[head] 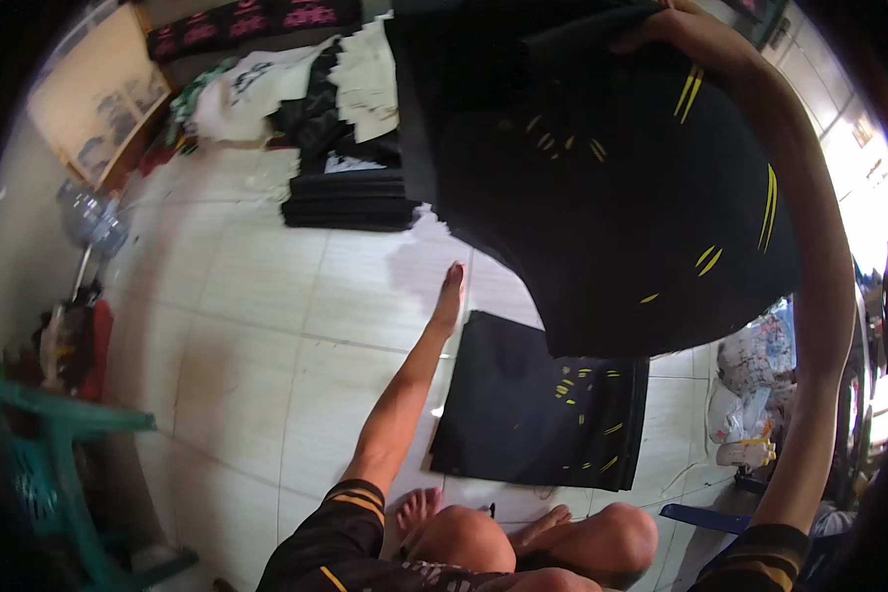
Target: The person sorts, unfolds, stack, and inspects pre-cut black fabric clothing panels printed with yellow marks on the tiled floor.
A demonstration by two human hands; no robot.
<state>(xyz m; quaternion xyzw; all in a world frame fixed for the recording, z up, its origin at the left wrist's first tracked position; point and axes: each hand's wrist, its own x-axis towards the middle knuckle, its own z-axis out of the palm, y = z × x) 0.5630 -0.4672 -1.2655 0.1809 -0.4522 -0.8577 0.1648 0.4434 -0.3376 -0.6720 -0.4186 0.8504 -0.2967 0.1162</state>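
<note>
A large black fabric panel with yellow streak prints hangs from my right hand, which grips its upper edge at the top of the view. The panel's lower edge overlaps the far edge of a stack of black fabric pieces on the floor; the top piece bears similar yellow marks. My left hand is stretched forward over the tiles, seen edge-on, with nothing in it. It is apart from the hanging panel, just beyond the stack's left far corner.
Folded black cloth and pale cloth pieces lie at the far side. A green plastic stool stands at left, near a clear plastic bottle. Plastic bags and a blue plastic edge are at right. My bent knees border the stack.
</note>
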